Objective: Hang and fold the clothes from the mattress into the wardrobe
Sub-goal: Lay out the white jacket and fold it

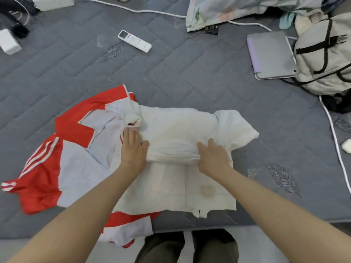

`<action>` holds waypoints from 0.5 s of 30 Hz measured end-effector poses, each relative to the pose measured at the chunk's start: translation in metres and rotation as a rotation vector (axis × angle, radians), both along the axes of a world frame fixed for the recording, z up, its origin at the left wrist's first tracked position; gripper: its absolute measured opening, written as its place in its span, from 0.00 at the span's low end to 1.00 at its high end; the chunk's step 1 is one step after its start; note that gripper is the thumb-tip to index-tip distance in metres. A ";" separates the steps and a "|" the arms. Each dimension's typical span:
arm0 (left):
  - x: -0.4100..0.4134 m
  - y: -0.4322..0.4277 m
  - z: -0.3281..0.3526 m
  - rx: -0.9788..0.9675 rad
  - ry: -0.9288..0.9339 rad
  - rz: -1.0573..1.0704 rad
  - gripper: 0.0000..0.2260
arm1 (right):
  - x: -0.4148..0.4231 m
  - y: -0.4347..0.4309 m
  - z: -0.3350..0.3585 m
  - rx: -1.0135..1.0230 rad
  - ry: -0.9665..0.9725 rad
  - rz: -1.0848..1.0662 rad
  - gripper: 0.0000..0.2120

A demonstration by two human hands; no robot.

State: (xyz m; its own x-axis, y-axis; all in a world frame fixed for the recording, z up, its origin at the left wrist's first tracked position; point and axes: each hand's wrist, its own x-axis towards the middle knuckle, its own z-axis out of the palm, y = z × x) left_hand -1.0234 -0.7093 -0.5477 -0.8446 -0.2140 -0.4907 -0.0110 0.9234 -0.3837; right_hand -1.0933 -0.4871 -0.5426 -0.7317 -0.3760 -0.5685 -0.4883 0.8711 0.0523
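A white garment point(176, 130) lies on the grey quilted mattress point(76, 76), its far part doubled over toward me into a thick fold. My left hand point(133, 149) lies flat on the left end of that fold, fingers straight. My right hand point(212, 156) holds the fold's right end, thumb tucked under the bunched edge. A red and white jersey with striped sleeves point(57, 152) lies spread under and to the left of the white garment, reaching the mattress's near edge.
On the mattress: a white remote point(134, 41), a grey tablet point(271, 56), a pale backpack point(324, 54) at the right, a floral pillow point(237, 10) at the back, a white cable point(336, 149) along the right side, white boxes point(9, 42) at far left.
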 end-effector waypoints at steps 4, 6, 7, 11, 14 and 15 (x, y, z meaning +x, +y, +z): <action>0.010 0.005 -0.010 -0.020 -0.068 0.031 0.09 | 0.015 0.004 -0.010 -0.013 -0.050 -0.069 0.21; 0.016 0.008 -0.014 -0.045 -0.077 0.050 0.13 | 0.021 0.006 -0.011 -0.016 -0.060 -0.070 0.19; 0.019 0.009 -0.016 -0.053 -0.089 0.075 0.15 | 0.025 0.007 -0.011 -0.019 -0.057 -0.062 0.19; 0.037 0.016 -0.011 -0.005 -0.134 0.187 0.20 | 0.041 0.012 -0.011 -0.013 -0.027 -0.024 0.20; 0.055 0.023 -0.008 -0.052 -0.119 0.124 0.23 | 0.055 0.019 -0.008 0.009 -0.022 0.006 0.21; 0.062 0.026 -0.008 -0.063 -0.114 0.088 0.24 | 0.061 0.022 -0.007 0.011 -0.021 0.015 0.21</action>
State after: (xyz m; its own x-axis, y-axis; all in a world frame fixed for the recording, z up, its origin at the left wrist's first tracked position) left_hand -0.9612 -0.6828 -0.5555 -0.7605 -0.3184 -0.5659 -0.0438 0.8947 -0.4445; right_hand -1.0320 -0.4646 -0.5498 -0.7143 -0.3801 -0.5877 -0.5022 0.8632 0.0521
